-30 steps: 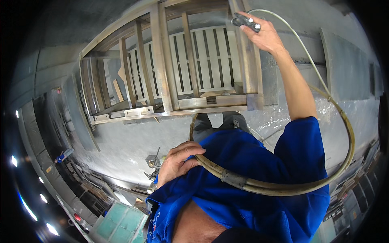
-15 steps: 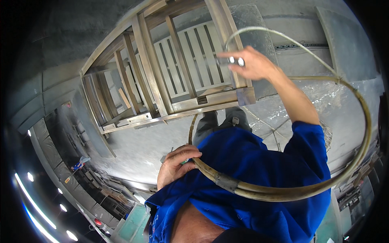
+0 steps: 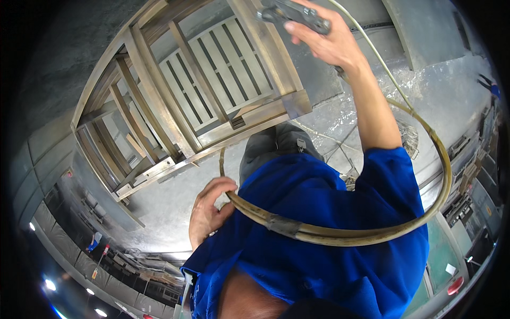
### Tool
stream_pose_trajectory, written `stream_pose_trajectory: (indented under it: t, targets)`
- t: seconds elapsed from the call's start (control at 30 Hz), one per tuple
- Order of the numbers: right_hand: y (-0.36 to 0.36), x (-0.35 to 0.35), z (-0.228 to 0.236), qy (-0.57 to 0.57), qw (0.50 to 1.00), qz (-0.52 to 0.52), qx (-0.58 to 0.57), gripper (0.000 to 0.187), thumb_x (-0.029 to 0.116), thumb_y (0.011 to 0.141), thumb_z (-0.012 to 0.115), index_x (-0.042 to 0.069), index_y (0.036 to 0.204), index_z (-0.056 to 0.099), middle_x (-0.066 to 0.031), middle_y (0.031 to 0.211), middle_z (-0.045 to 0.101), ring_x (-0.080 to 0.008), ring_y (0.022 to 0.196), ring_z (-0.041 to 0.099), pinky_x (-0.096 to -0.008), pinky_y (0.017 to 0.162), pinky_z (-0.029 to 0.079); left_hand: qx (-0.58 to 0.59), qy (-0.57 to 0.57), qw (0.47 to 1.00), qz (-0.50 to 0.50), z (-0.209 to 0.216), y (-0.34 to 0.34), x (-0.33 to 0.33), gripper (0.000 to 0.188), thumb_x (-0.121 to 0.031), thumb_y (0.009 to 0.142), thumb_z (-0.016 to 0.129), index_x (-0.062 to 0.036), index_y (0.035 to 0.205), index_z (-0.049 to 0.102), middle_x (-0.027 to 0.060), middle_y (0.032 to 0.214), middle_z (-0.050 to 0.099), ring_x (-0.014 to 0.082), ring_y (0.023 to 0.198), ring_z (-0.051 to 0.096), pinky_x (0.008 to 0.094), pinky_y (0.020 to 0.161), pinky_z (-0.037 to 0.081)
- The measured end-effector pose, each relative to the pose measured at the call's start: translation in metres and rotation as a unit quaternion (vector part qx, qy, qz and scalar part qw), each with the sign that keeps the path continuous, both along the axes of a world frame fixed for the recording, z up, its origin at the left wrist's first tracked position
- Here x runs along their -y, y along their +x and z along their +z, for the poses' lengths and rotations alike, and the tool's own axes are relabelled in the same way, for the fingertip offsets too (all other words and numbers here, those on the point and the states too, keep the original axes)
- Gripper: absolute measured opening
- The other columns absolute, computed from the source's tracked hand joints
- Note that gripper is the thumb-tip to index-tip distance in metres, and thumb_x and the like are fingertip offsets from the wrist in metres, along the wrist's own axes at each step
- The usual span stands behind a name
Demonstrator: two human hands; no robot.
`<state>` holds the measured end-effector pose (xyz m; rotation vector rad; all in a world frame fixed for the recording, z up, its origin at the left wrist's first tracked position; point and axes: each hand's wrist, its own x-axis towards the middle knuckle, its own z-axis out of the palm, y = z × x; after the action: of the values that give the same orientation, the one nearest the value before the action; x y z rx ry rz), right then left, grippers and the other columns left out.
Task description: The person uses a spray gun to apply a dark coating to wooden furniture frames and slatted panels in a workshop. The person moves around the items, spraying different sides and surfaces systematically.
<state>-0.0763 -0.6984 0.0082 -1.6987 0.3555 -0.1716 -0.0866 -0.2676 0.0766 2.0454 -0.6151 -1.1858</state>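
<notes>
In my raised right hand [image 3: 337,42] is a grey metal spray gun [image 3: 297,15], held at the upper edge of the view beyond the near right corner of a large brownish furniture frame [image 3: 164,95]. My left hand [image 3: 209,210], low in front of my body, has its fingers closed round a yellowish hose [image 3: 361,236]. The hose loops across my chest and round to the right, with grey tape [image 3: 284,225] binding its strands together. A thinner pale hose [image 3: 380,64] runs up past my right hand. The frame has long rails, cross bars and openings.
Behind the frame's bars shows a pale slatted panel [image 3: 212,72]. Thin lines [image 3: 334,141] lie on the wet-looking grey floor to the right. Another person [image 3: 94,242] in blue is far off at the left. Stacked boards [image 3: 467,186] stand at the far right.
My right hand has lifted the spray gun up toward the top edge. The view has shifted, so the frame and my left hand on the hose appear further left.
</notes>
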Motion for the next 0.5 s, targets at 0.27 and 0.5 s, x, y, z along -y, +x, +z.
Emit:
stream_pose_trajectory:
  t: [0.27, 0.5]
  targets:
    - [-0.023, -0.014, 0.026, -0.088, 0.995, -0.036, -0.035, 0.051, 0.019, 0.099, 0.072, 0.014, 0.148, 0.062, 0.0024, 0.077, 0.067, -0.0019, 0.057, 0.050, -0.0196, 0.047, 0.038, 0.073, 0.043, 0.995, -0.059, -0.133, -0.027, -0.071, 0.026, -0.013, 0.083, 0.082, -0.0083, 0.098, 0.062, 0.0138, 0.096, 0.069, 0.0401, 0.096, 0.068, 0.0465, 0.083, 0.053]
    - [0.023, -0.010, 0.012, -0.094, 0.994, 0.044, 0.019, 0.048, 0.021, 0.099, 0.073, 0.015, 0.146, 0.064, 0.0019, 0.083, 0.068, -0.0036, 0.063, 0.053, -0.0216, 0.055, 0.043, -0.026, 0.075, 0.996, 0.052, -0.132, -0.066, -0.062, 0.014, -0.014, 0.090, 0.078, -0.0063, 0.095, 0.068, 0.0155, 0.086, 0.070, 0.0402, 0.085, 0.070, 0.0452, 0.076, 0.055]
